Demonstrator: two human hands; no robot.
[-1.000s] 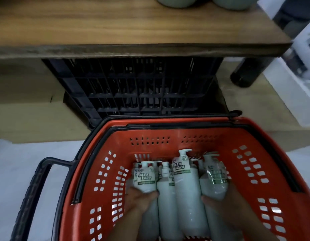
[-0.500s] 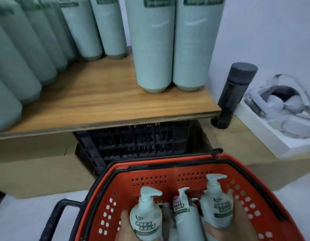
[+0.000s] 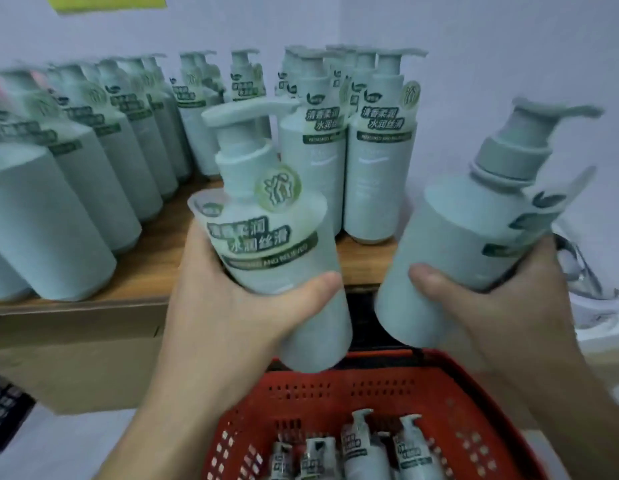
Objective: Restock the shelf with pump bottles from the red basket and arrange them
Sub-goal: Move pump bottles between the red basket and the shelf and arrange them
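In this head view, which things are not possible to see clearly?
- Red basket: the bottom edge cuts it off, so its bottle count is unknown.
- Bottle in the right hand: its label faces away.
- Left shelf bottles: labels blurred.
- Yellow sign: cut by the top edge.
- Fingers of the left hand: behind its bottle.

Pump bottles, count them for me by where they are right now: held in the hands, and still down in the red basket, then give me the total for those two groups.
Held bottles: 2, one in the left hand and one in the right hand
Bottles showing in the basket: 4
Total: 6
More may lie in the basket below the frame edge; the shelf rows are not counted.
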